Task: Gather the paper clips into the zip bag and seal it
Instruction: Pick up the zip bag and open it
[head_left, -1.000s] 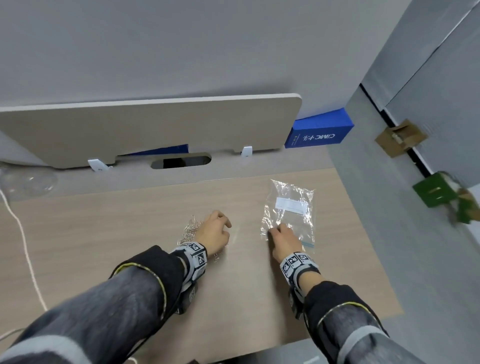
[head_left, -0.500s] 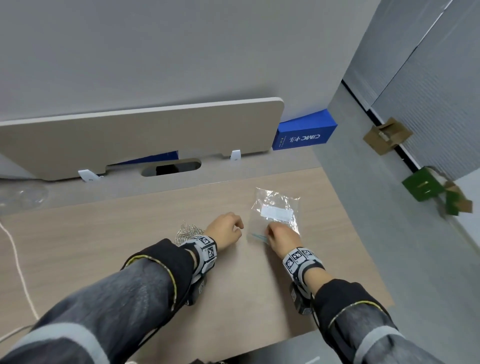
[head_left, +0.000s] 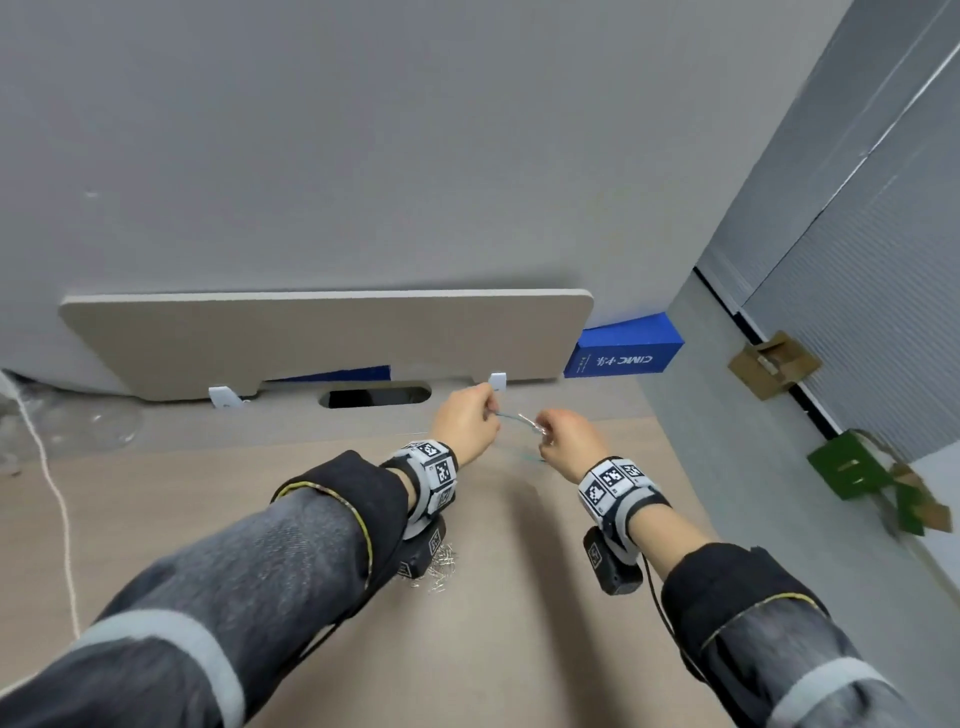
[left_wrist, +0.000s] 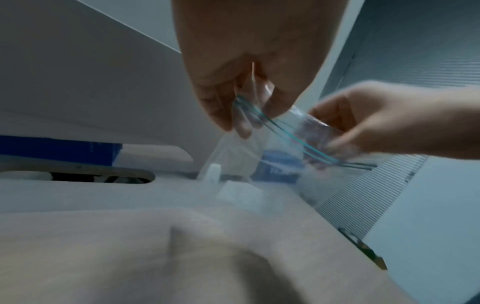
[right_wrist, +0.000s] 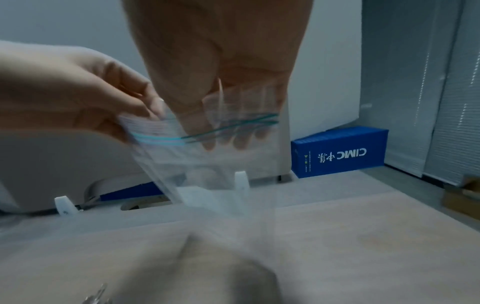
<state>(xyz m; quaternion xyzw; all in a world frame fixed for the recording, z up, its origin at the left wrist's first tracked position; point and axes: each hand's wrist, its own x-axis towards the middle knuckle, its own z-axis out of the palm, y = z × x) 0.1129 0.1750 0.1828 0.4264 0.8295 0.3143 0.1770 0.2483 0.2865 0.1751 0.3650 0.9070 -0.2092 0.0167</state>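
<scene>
Both hands hold a clear zip bag (head_left: 519, 422) in the air above the desk. My left hand (head_left: 467, 423) pinches the left end of its top edge and my right hand (head_left: 563, 441) pinches the right end. In the wrist views the zip bag (left_wrist: 280, 148) (right_wrist: 207, 148) hangs down from its teal zip strip, with the left hand (left_wrist: 241, 98) and right hand (right_wrist: 221, 115) gripping the strip. A pile of silver paper clips (head_left: 441, 564) lies on the desk, partly hidden under my left wrist.
A beige divider panel (head_left: 322, 338) stands along the desk's back edge, with a cable slot (head_left: 376, 397) below it. A blue box (head_left: 623, 353) sits behind on the right. A white cord (head_left: 57, 509) runs down the desk's left side. Cardboard and green pieces (head_left: 852, 467) lie on the floor.
The bag lay flat on the desk under my right hand; now both hands have lifted it and hold it by its top edge. My left hand left the clip pile.
</scene>
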